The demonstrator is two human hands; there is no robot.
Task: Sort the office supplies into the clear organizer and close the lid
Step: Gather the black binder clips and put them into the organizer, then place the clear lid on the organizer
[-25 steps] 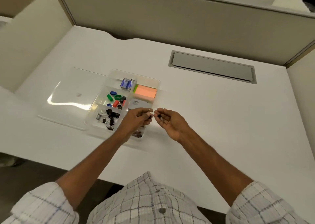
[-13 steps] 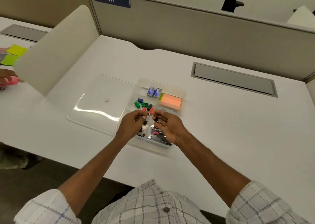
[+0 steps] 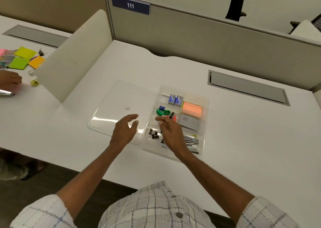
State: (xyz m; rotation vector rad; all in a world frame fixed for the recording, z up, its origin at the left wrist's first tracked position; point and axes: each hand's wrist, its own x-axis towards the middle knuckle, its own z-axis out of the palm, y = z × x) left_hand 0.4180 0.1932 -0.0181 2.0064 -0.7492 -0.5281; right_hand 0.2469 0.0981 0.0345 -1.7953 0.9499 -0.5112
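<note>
The clear organizer [image 3: 205, 123] sits mid-desk with its clear lid [image 3: 119, 104] lying flat and open to its left. Inside are two blue staple boxes [image 3: 175, 99], an orange sticky-note pad [image 3: 192, 108], green and blue sharpeners [image 3: 162, 111], black binder clips [image 3: 153, 133], a grey box [image 3: 189, 123] and metal pieces [image 3: 192, 141]. My left hand [image 3: 124, 130] hovers over the lid's near right corner, fingers loosely spread, holding nothing. My right hand [image 3: 171, 132] hovers over the organizer's binder-clip section, fingers relaxed and empty, hiding part of the contents.
A beige divider [image 3: 73, 57] stands to the left. Beyond it, another person's hand [image 3: 9, 80] and coloured sticky notes [image 3: 24, 57] lie on the neighbouring desk. A grey cable hatch [image 3: 246, 87] is set in the desk at back right. A partition wall runs along the back.
Both hands pinched a small item together over the organizer; now they have parted and opened, the left moving over the lid. The view shifted left.
</note>
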